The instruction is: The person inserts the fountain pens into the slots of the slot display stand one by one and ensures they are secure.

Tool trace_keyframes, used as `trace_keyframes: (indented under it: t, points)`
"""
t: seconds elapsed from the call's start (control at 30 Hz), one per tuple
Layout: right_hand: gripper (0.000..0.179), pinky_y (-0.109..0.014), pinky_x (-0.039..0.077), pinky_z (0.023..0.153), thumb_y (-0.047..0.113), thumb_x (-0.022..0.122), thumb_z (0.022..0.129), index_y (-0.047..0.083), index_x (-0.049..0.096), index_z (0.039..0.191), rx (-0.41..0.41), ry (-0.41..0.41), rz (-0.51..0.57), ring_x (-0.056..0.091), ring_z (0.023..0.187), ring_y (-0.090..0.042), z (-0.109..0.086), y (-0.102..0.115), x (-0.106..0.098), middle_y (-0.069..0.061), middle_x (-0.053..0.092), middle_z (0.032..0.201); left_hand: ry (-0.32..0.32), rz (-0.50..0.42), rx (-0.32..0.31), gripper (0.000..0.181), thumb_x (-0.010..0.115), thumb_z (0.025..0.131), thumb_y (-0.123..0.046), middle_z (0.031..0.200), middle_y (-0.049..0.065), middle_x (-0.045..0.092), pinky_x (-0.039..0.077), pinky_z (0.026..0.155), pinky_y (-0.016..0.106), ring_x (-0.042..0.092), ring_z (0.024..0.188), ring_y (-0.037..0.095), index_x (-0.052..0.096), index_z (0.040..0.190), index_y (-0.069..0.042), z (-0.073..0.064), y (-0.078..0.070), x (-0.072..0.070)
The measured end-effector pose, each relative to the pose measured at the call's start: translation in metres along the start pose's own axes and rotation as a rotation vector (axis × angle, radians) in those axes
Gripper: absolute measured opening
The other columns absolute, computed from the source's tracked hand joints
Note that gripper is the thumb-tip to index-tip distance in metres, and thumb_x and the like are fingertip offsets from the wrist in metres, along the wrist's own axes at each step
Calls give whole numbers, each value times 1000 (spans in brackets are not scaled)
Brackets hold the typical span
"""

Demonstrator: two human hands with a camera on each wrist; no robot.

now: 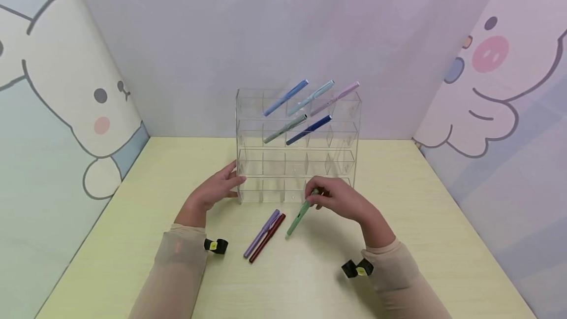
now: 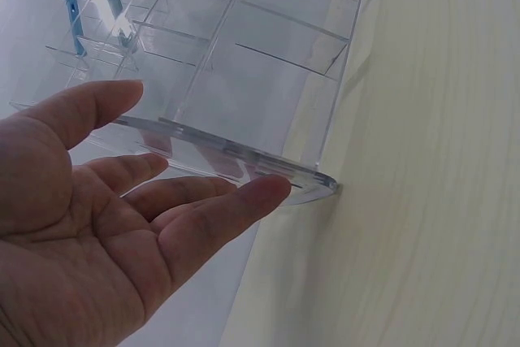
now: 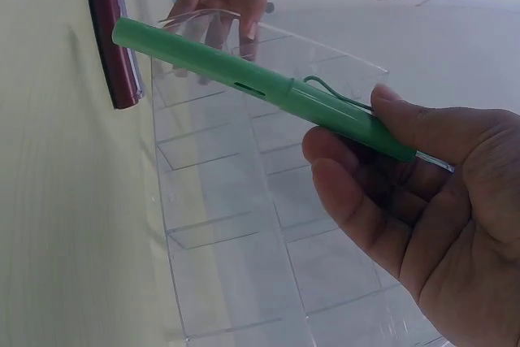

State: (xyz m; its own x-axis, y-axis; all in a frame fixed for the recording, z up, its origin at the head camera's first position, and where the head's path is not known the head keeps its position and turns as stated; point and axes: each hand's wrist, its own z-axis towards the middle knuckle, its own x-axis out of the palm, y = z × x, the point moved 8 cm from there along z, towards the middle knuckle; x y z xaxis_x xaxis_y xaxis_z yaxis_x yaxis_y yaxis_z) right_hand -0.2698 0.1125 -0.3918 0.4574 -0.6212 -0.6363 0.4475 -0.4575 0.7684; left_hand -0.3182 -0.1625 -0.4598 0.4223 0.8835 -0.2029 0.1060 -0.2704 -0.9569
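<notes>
My right hand [image 1: 338,198] pinches a green pen [image 1: 301,215] near its clip end, in front of a clear acrylic rack [image 1: 296,161]. In the right wrist view the pen [image 3: 219,67] slants across the rack, held between thumb and fingers. At the rack's left side is my left hand [image 1: 217,188], its fingers extended along the side panel [image 2: 227,152]. The rack's upper two tiers hold several pens: a blue pen [image 1: 285,97], a pale blue pen [image 1: 311,97], a pink-lilac pen [image 1: 335,98], a grey-green pen [image 1: 285,129] and a dark blue pen [image 1: 308,130].
On the pale wooden table [image 1: 133,240], a purple pen [image 1: 261,234] and a dark red pen [image 1: 267,238] lie side by side before the rack. Behind the rack rises a pale backdrop [image 1: 283,28]; cartoon-printed panels [image 1: 102,112] stand at both sides.
</notes>
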Motion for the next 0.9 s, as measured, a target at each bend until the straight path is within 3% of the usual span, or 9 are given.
trace_keyframes:
  t: [0.3, 0.63, 0.9]
  points:
    - [25, -34, 58, 74, 24, 69, 93, 17, 59, 115, -7, -122, 126, 68, 84, -22, -5, -6, -22, -3, 67, 101, -1, -6, -5, 78, 56, 100, -38, 159, 15, 30, 43, 106, 54, 37, 142, 32, 5, 159, -34, -1, 1, 0]
    - [30, -35, 59, 84, 8, 65, 95, 1, 52, 121, -91, -272, 350, 69, 90, -24, -14, -10, -52, -23, 62, 113, 7, 2, 9, 74, 53, 102, -34, 160, 14, 27, 43, 106, 54, 36, 143, 33, 5, 159, -34, 0, 0, 0]
    - [33, -39, 58, 85, 5, 63, 95, -6, 49, 124, -156, -433, 462, 67, 93, -20, -22, -16, -75, -17, 64, 113, 5, 3, 1, 74, 52, 103, -33, 161, 13, 27, 44, 106, 54, 36, 143, 32, 4, 159, -32, 0, 0, 1]
